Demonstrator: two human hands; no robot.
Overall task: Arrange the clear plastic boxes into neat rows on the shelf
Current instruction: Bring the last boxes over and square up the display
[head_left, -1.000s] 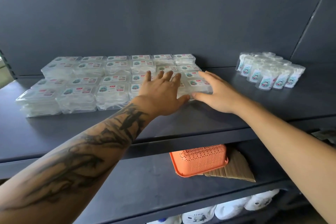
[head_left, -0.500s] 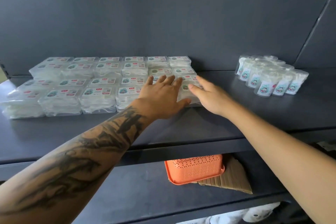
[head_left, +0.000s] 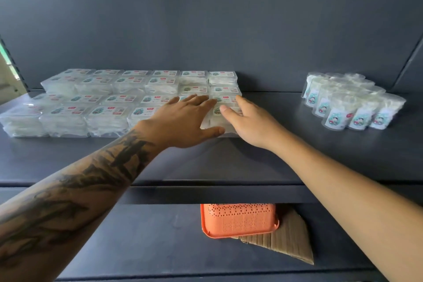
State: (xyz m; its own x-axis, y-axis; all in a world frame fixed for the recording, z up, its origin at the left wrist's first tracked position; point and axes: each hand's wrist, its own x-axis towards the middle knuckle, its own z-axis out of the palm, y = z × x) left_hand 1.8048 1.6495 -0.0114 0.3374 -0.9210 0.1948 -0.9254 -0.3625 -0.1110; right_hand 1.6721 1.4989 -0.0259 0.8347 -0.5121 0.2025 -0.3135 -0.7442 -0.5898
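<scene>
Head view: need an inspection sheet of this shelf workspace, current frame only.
Surface: dark shelf, dark back panel.
Job's things: clear boxes in rows at left, labels up.
Clutter: wrapped cups clustered at right; orange basket on cardboard on the shelf below.
Grips: left hand flat on the front right boxes; right hand open against the end box.
Cables: nothing seen.
Surroundings: windows top left, screen top right.

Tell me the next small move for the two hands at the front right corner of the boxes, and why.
Probably press the front right stack leftward and back until it sits flush. The left hand lies flat on the clear plastic boxes beside it, and the right hand touches that stack's right side with straight fingers. The other rows already look even, so only this corner seems to need squaring.
</scene>
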